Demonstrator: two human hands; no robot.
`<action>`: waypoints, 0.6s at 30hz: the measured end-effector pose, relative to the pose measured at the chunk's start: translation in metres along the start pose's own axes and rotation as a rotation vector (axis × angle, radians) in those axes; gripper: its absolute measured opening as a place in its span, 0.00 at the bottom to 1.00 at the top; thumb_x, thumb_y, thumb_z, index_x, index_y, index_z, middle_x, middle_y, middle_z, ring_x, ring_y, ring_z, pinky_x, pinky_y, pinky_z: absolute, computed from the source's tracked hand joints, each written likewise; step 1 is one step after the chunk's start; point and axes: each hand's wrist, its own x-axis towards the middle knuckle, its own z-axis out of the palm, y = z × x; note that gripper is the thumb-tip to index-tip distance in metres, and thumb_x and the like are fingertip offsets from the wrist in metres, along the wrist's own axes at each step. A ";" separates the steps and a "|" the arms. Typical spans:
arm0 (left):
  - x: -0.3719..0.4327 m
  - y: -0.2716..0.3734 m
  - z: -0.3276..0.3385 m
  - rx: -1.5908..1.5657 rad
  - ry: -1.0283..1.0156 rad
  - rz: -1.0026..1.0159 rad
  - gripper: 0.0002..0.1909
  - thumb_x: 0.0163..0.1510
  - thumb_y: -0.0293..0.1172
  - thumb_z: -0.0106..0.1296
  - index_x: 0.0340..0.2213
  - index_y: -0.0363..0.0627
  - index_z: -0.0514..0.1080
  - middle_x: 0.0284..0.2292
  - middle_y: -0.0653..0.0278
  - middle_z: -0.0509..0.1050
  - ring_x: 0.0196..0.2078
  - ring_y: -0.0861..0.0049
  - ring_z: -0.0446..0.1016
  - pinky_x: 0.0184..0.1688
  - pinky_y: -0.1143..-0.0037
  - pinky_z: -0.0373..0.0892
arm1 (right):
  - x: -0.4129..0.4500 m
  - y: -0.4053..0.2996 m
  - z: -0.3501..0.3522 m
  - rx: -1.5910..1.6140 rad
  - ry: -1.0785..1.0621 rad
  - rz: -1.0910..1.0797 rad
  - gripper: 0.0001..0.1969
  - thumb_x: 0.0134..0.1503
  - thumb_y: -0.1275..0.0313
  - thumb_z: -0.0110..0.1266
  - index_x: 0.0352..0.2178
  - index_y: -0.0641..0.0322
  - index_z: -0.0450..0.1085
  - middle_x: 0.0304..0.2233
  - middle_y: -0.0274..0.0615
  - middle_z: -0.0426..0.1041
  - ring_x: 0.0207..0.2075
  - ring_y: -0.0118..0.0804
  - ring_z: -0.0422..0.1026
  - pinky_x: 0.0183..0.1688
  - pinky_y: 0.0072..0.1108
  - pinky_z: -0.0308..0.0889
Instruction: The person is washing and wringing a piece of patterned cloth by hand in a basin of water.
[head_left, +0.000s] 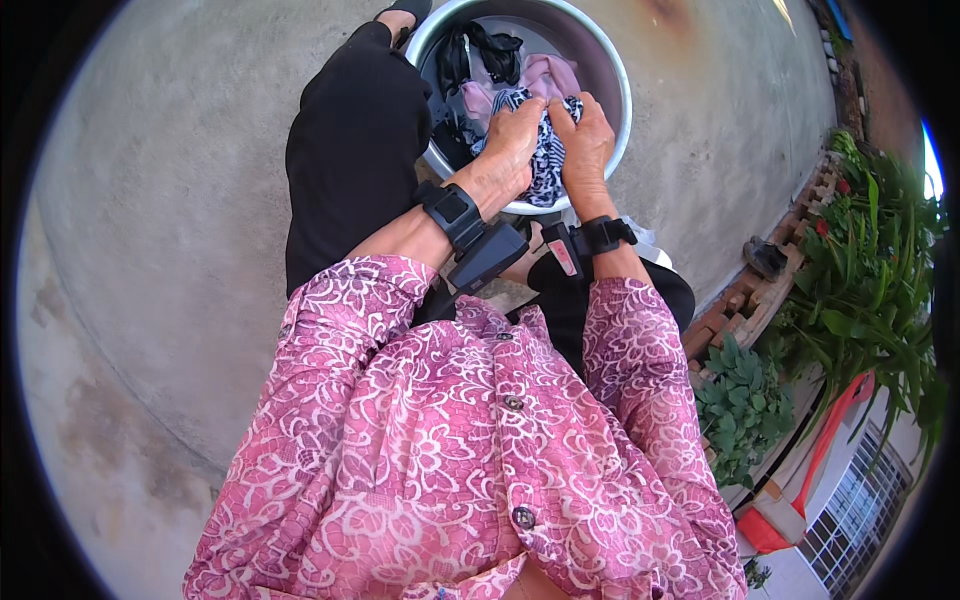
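Observation:
A round metal basin (621, 97) on the ground before me holds water and wet clothes. Both hands are over its near part, close together, gripping one black-and-white patterned cloth (547, 169). My left hand (514, 135) has its fingers closed on the cloth; my right hand (586, 139) pinches it just beside, thumbs nearly touching. The cloth hangs down between them to the near rim. Beyond my hands lies a pink cloth (551, 73), and a dark, shiny cloth (491, 52) rests at the basin's far left. Some fingertips are hidden by the fabric.
Concrete ground (187, 150) surrounds the basin. My black-trousered leg (356, 157) is left of it. A low brick edging (724, 319) with green plants (855, 270) runs along the right, with a dark shoe (765, 257) on it. A red bag (772, 521) lies at lower right.

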 end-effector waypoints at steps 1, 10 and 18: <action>-0.010 0.003 0.003 -0.010 -0.049 0.005 0.12 0.52 0.36 0.47 0.33 0.38 0.70 0.29 0.63 0.73 0.30 0.80 0.72 0.30 0.79 0.68 | 0.002 0.002 -0.001 -0.033 -0.017 -0.024 0.12 0.45 0.63 0.55 0.25 0.61 0.67 0.25 0.48 0.67 0.28 0.51 0.68 0.30 0.32 0.62; -0.003 0.009 -0.019 0.092 0.005 0.033 0.16 0.51 0.38 0.45 0.30 0.32 0.67 0.26 0.61 0.68 0.26 0.77 0.67 0.29 0.74 0.65 | -0.054 -0.049 -0.005 0.108 0.093 -0.249 0.11 0.45 0.64 0.56 0.25 0.60 0.66 0.24 0.45 0.64 0.27 0.50 0.66 0.28 0.33 0.62; 0.000 0.005 -0.006 -0.182 -0.169 -0.107 0.14 0.54 0.40 0.47 0.34 0.42 0.70 0.32 0.62 0.75 0.30 0.73 0.75 0.34 0.71 0.73 | 0.002 0.012 -0.012 0.456 -0.050 0.236 0.12 0.51 0.65 0.53 0.27 0.65 0.68 0.21 0.42 0.71 0.23 0.35 0.71 0.27 0.24 0.65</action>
